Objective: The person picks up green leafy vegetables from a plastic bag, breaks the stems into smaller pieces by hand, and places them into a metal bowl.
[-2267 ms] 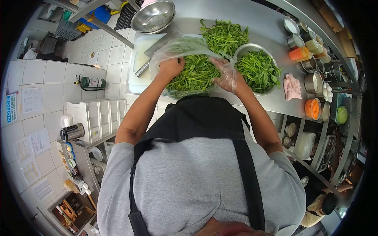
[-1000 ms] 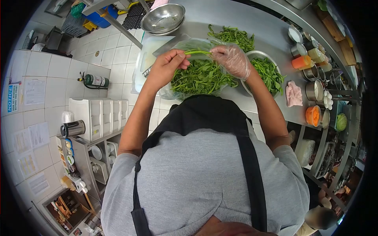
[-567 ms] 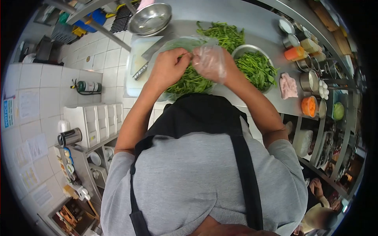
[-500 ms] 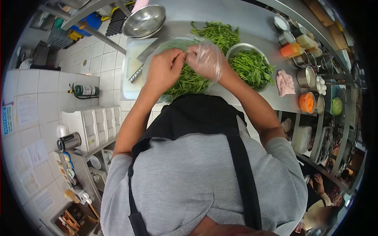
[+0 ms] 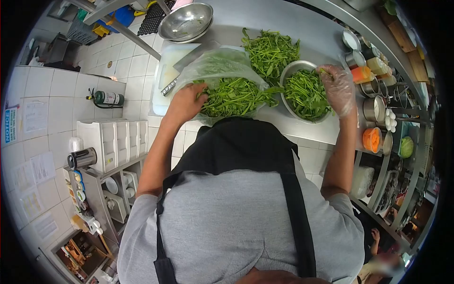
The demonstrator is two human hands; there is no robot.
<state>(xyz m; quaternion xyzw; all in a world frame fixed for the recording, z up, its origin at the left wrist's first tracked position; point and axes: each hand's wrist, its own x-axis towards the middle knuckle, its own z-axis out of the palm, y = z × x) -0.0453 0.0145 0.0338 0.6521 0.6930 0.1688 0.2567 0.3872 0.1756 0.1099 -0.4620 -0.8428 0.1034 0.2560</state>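
My bare left hand is at the left side of a clear plastic bag, touching the leafy green stems in its mouth. Its fingers are curved, with thumb and fingertips apart. My right hand, in a clear plastic glove, is over the right rim of a metal bowl. Its fingertips are pinched together, with a small bit of green stem showing between them. Cut greens fill the bowl. Another pile of greens lies on the counter behind the bag.
A knife lies on a white cutting board at the left. Stacked metal bowls stand behind it. Sauce bottles, pots and a tub of orange pieces line the right side. Another person is at lower right.
My hands have parted. The gloved right hand has moved from the bag to the bowl's right side; the left has lowered to the bag's left edge. The bag's mouth now shows more greens.
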